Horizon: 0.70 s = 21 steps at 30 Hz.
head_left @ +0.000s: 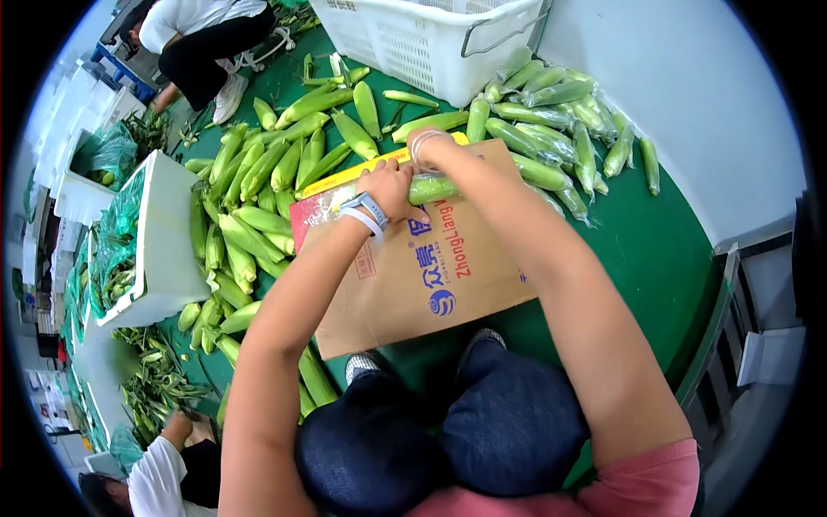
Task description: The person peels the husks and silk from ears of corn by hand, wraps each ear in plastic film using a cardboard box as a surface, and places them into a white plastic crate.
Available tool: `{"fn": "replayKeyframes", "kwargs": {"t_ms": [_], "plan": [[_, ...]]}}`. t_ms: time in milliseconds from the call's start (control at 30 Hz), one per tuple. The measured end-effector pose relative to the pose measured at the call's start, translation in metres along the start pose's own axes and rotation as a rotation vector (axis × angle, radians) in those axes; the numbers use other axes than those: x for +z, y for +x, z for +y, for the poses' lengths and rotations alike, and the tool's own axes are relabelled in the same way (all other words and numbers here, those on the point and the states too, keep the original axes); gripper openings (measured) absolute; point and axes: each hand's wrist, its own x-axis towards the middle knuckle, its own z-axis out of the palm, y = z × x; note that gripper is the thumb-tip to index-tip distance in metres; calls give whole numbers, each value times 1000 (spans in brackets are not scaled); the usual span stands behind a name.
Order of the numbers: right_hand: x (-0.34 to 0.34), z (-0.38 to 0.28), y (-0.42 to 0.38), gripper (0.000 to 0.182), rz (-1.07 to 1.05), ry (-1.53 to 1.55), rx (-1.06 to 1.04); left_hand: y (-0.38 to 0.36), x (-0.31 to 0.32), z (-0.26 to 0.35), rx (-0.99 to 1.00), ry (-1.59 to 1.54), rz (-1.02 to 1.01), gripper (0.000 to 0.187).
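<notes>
An ear of corn (433,189) in green husk lies across the flat cardboard box (379,284), with clear plastic film (332,207) around it and to its left. My left hand (389,185), wearing a watch, is over the corn's left part, beside a long yellow strip-like box (332,179) at the cardboard's far edge. Its fingers are curled; what they grip is not clear. Beyond the corn, my right hand (428,142) bends down near the right end of the yellow box. Its fingers are mostly hidden by the hand and wrist.
Unwrapped corn (263,168) is heaped at the left, and film-wrapped ears (551,129) lie at the right by the wall. A white plastic crate (413,56) stands behind. White foam boxes (159,233) line the left. Two people work nearby, one at upper left (194,43), one at lower left (159,474).
</notes>
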Motion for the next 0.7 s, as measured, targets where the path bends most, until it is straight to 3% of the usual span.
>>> {"fn": "replayKeyframes", "kwargs": {"t_ms": [67,100,200,233,300,367,400,467,533,567,600,633,667,700], "plan": [[3,-7,-5,39,50,25,32,5,8,-8,128,-159,-13,77],[4,-8,0,39,18,14,62,-11,-1,4,77,-172,-92,69],[10,-5,-3,36,56,43,88,-60,17,7,420,-158,-199,60],[12,-3,-4,36,58,42,79,-83,-8,23,326,-67,-433,59],[18,5,-6,32,41,83,23,-120,-19,15,436,-233,-482,57],[28,9,-9,33,75,140,30,-138,-45,-6,299,-598,-841,54],[39,12,-8,33,94,200,51,-149,-50,-16,175,-789,-1119,49],[66,19,-2,34,184,211,-33,-183,-49,-30,500,-910,-1297,61],[77,21,-11,38,335,244,-166,-232,-46,-46,186,-1251,-1175,70],[78,19,-26,39,392,259,-233,-258,-50,-54,-212,-1618,-1181,68],[79,18,-44,39,454,110,-308,-274,-51,-59,-219,-1937,-1004,58],[81,7,-65,40,523,-34,-380,-287,-46,-54,-291,-2146,-645,56],[82,-14,-83,42,425,83,-441,-292,-39,-44,-343,-2311,-252,54],[85,-33,-100,45,321,189,-501,-286,-39,-42,-411,-2134,-30,53]]}}
